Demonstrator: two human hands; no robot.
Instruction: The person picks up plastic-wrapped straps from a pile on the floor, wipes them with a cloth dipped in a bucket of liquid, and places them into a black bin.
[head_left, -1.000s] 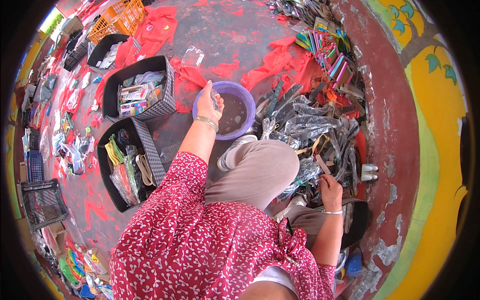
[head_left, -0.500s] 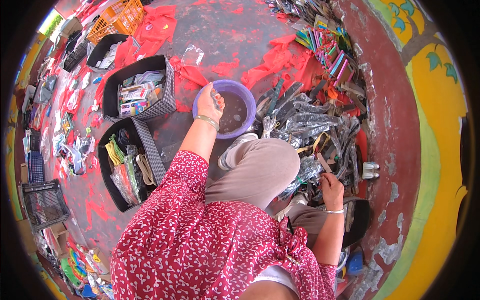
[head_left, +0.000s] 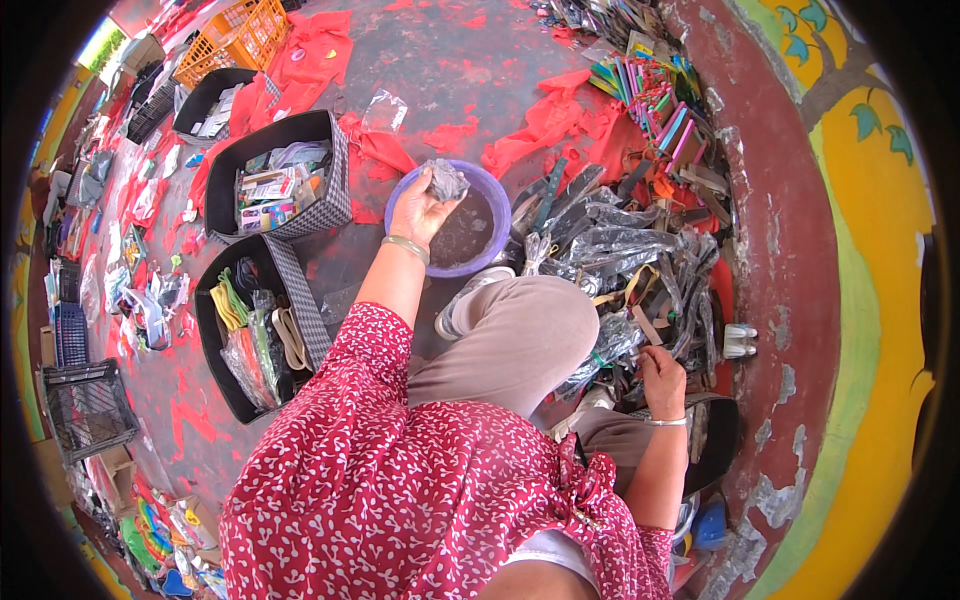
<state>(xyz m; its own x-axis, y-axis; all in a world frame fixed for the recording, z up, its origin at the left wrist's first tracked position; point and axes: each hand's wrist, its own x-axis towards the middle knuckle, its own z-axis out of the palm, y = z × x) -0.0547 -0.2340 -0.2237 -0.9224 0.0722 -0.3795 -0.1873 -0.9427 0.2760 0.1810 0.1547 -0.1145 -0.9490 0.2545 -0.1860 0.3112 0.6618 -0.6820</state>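
Note:
Over the far-left rim of a purple basin (head_left: 503,215) holding murky water, my left hand (head_left: 418,212) grips a crumpled grey wet rag (head_left: 447,181). The rag bulges out above the fingers. At the near edge of a heap of dark plastic-wrapped items (head_left: 620,245), my right hand (head_left: 664,382) has its fingers drawn together. Whatever it may pinch is too small to tell. A tan strip (head_left: 646,325) lies in the heap just beyond those fingertips.
Left of the basin stand two checked black bins, one with packaged goods (head_left: 335,190), one with bagged items and straps (head_left: 300,300). Colourful sticks (head_left: 660,105) lie along the painted wall (head_left: 870,250). Torn red sheeting (head_left: 555,115) covers parts of the floor. An orange crate (head_left: 235,40) sits far left.
The grey rag, mostly enclosed in my left fist before, now shows bunched above the fingers as that hand has turned and loosened. My right hand has barely moved.

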